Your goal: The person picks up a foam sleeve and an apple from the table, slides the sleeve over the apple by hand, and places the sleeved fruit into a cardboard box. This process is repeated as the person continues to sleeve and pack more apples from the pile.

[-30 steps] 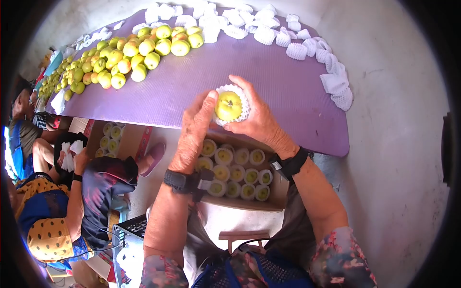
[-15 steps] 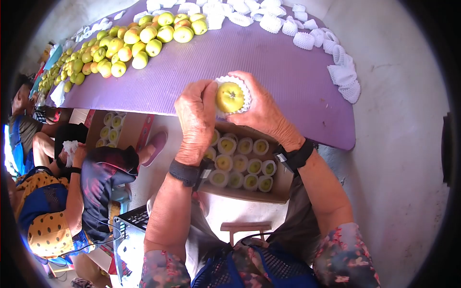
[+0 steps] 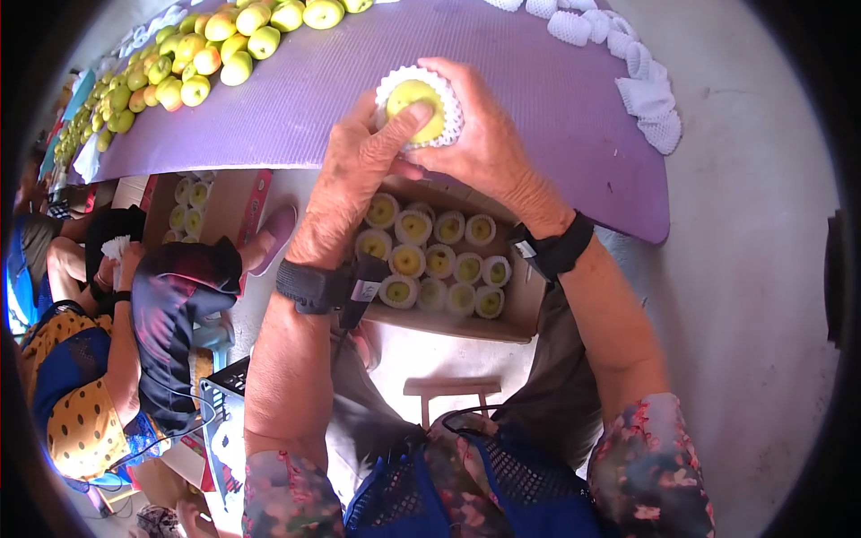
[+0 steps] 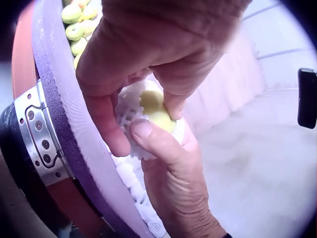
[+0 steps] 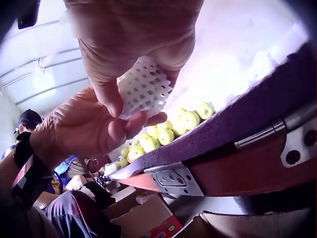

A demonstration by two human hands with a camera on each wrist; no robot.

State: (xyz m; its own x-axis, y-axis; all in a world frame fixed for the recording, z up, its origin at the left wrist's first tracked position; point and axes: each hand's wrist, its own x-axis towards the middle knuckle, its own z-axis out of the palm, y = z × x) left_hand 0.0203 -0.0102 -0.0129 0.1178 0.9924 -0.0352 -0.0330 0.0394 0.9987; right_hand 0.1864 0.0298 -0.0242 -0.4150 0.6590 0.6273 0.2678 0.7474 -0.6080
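A yellow-green pear (image 3: 419,97) sits in a white foam net sleeve (image 3: 448,112), held by both hands above the purple mat (image 3: 323,125). My left hand (image 3: 359,166) grips it from the left, thumb pressed on the fruit's top. From the right, my right hand (image 3: 480,143) cups the sleeve. In the left wrist view the pear (image 4: 154,109) shows yellow inside the net (image 4: 130,106) between fingers. The right wrist view shows the foam net (image 5: 143,87) pinched between both hands. Below the hands a cardboard box (image 3: 529,314) holds several wrapped pears (image 3: 408,262).
A pile of loose pears (image 3: 193,49) lies at the mat's far left. Empty foam sleeves (image 3: 650,99) line its far right edge. A second box of wrapped fruit (image 3: 188,211) and seated people (image 3: 99,359) are at the left. Concrete floor (image 3: 744,269) lies to the right.
Both hands have lifted the sleeved pear farther over the mat. The left thumb now presses on the fruit's top. The view has tilted down.
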